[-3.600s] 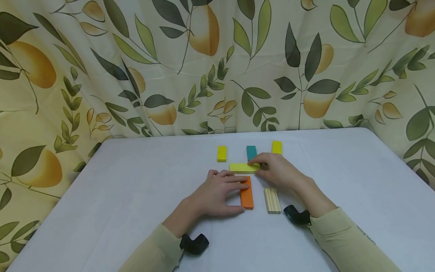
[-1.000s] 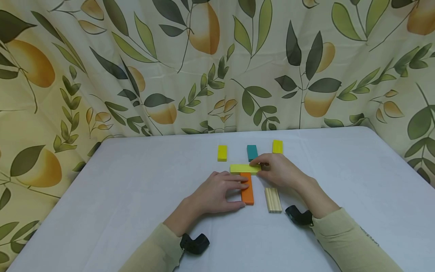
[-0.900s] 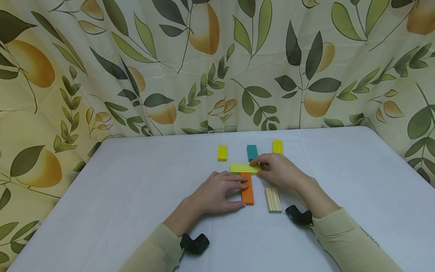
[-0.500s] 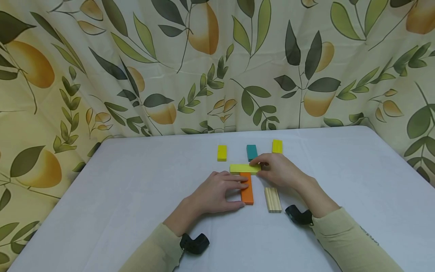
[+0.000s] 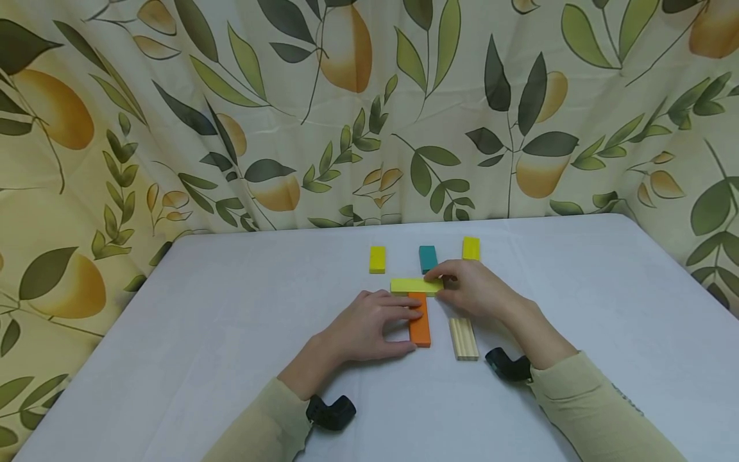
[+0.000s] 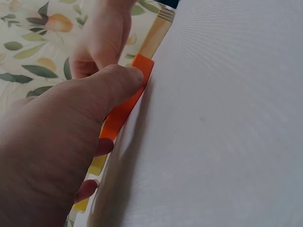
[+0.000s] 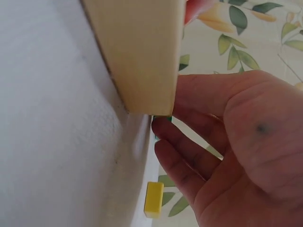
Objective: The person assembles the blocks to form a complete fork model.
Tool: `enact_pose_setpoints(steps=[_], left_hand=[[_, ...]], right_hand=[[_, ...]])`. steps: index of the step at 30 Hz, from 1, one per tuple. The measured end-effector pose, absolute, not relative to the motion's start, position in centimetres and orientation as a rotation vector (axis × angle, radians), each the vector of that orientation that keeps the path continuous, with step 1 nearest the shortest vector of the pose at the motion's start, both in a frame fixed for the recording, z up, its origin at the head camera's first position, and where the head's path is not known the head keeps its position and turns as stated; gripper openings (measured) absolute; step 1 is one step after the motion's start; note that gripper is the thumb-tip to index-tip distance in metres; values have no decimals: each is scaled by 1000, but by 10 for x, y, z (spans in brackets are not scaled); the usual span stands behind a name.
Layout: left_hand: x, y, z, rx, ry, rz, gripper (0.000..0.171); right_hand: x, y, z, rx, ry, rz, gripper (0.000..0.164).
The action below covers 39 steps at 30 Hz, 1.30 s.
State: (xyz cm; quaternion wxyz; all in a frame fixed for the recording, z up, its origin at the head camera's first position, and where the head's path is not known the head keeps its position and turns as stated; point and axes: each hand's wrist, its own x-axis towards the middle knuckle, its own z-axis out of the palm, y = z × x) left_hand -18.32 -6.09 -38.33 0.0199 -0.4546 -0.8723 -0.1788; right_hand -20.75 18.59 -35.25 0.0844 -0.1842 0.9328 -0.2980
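A lime-yellow wooden block (image 5: 407, 286) lies crosswise on the table, its right end pinched between thumb and fingers of my right hand (image 5: 476, 289). Meeting its near side is an orange block (image 5: 421, 330), which points toward me, so the two form a T. My left hand (image 5: 364, 327) grips this orange block, fingers over it and thumb at its near end. In the left wrist view the thumb lies against the orange block (image 6: 124, 106). The right wrist view has a plain wood block (image 7: 142, 56) in front, hiding the right hand's pinch.
Behind the T stand apart a yellow block (image 5: 378, 260), a teal block (image 5: 428, 258) and another yellow block (image 5: 471, 248), partly behind the right hand. A plain grooved wood block (image 5: 464, 339) lies right of the orange one. White cloth (image 5: 202, 333) covers the table; a patterned curtain hangs behind.
Since the oldest frame, the orange block has slid away from me, closing the gap to the lime-yellow block. Over the last second both hands and the blocks have stayed practically still.
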Motion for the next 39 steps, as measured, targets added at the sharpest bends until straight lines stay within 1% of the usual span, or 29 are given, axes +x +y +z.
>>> enact_pose_setpoints(steps=[5,14,26,33,39], left_hand=[[-184,-62,-382,-1401,-2689,-594,50],[-187,-66,-380,-1314,-2640,-664,44],[-199,-77,-379,-1265,-2617,-791,42],[-206,-73,-380,-1251,-2603,-835,42],[-213,-66,-384,-1269,-2646,-844,43]], right_hand=[[-206,188,-348,-551,2786,-918,33],[-203,196,-342,-548,2814,-947,31],[-188,208,-337,-606,2806,-906,36],[-177,214,-336,-670,2797,-856,36],[-167,221,-337,-710,2743,-861,42]])
